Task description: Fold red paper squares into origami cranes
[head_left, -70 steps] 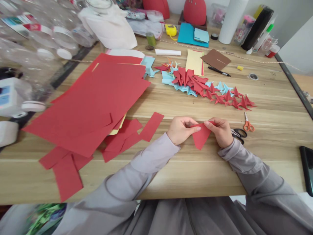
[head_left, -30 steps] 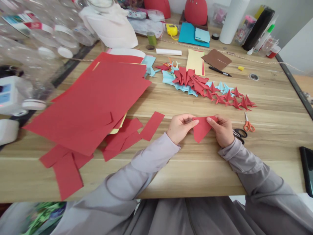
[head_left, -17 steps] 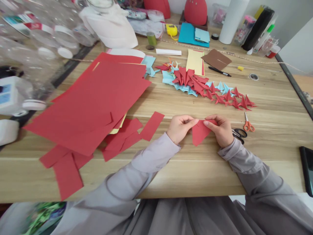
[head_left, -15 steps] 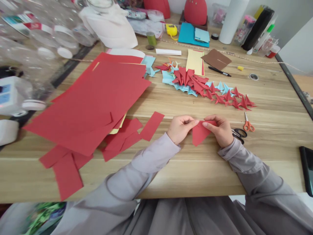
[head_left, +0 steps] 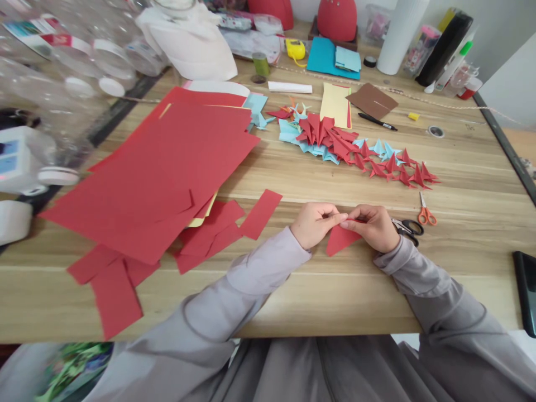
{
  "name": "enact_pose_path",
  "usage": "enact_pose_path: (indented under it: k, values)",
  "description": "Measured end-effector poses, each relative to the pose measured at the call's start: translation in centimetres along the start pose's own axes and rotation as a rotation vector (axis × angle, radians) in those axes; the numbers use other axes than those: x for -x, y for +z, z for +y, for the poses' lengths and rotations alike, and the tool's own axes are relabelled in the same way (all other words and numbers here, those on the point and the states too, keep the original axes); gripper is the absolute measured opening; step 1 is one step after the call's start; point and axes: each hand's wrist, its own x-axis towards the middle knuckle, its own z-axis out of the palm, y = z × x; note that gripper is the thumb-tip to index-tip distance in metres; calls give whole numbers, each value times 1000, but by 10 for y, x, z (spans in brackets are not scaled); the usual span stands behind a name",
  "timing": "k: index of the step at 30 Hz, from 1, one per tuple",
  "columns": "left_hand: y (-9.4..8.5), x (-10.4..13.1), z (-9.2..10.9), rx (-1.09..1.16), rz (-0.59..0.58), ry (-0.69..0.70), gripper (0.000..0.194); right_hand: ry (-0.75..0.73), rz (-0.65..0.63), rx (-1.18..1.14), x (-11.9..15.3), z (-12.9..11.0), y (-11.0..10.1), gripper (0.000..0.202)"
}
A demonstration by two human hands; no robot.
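A small folded red paper (head_left: 342, 239) is held between my two hands above the wooden table (head_left: 318, 290). My left hand (head_left: 319, 223) pinches its upper left edge with thumb and fingers. At its upper right, my right hand (head_left: 374, 226) pinches the same paper, and the fingertips of both hands meet. The lower part of the paper hangs below the fingers as a point. Just right of my right hand lie black-handled scissors (head_left: 412, 227), with orange-handled scissors (head_left: 426, 215) beyond them.
Large red sheets (head_left: 167, 167) and small cut red pieces (head_left: 262, 214) lie to the left. Folded red and blue paper shapes (head_left: 391, 166) stretch across the middle. Behind them are a brown paper (head_left: 372, 100) and a pen (head_left: 377, 121). A phone (head_left: 525, 290) lies far right.
My hands have come together, and the fingertips now touch along the paper's top. Less of the red paper shows, and its visible part has tilted.
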Motion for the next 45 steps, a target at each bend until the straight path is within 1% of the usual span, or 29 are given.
enact_pose_path:
  k: [4,7,11,15,17,21,24,26,29,34,39,45]
  values:
    - [-1,0,1,0,-23,17,36,32,-16,-32,1,0,0,29]
    - [-1,0,2,6,-29,36,38,50,-3,-60,1,-1,1,28]
    - [0,0,0,26,-6,27,46,77,40,-121,0,-2,2,28]
    - [1,0,-4,143,2,-21,42,89,105,-137,0,-3,3,28]
    - [1,-1,-4,162,38,13,34,76,109,-123,0,-3,4,28]
    - [2,-2,-4,131,155,115,16,38,105,-66,0,-5,4,29]
    - [3,-1,-2,100,230,109,12,19,91,36,-1,-6,4,30]
    - [4,0,0,81,254,101,11,16,54,101,-1,-7,3,30]
    - [5,1,2,85,248,88,12,14,16,135,-1,-6,2,32]
    - [6,0,0,152,176,26,20,-6,24,141,1,-4,2,33]
    - [6,0,1,149,161,10,12,-34,2,130,3,-3,1,33]
    - [2,0,2,158,119,-7,13,-12,-44,69,2,-5,-1,34]
